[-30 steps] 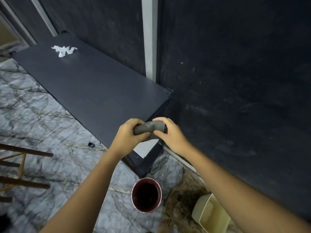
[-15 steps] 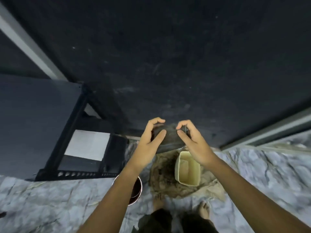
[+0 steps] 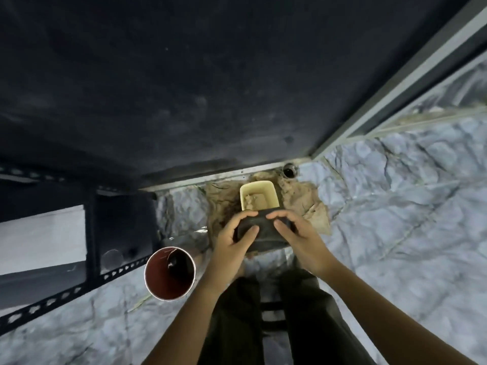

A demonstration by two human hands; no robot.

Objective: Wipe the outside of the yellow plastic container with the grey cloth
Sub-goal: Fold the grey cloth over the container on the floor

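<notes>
Both hands, left hand (image 3: 234, 237) and right hand (image 3: 295, 233), grip grey cloth (image 3: 259, 230) bunched above yellow plastic container (image 3: 259, 197), likely readying a wiping pad.

Both your forearms reach forward and down from the bottom of the view, bare, angling in toward each other. Your left hand (image 3: 232, 239) curls round the left side of a dark wad, thumb laid across its near face, fingertips hooked over the far edge. Your right hand (image 3: 299, 237) mirrors it on the right side, index finger stretched over the top edge toward the left fingertips, thumb tucked in front. Wrists close together, knuckles up. Your legs in dark trousers show below the hands.
</notes>
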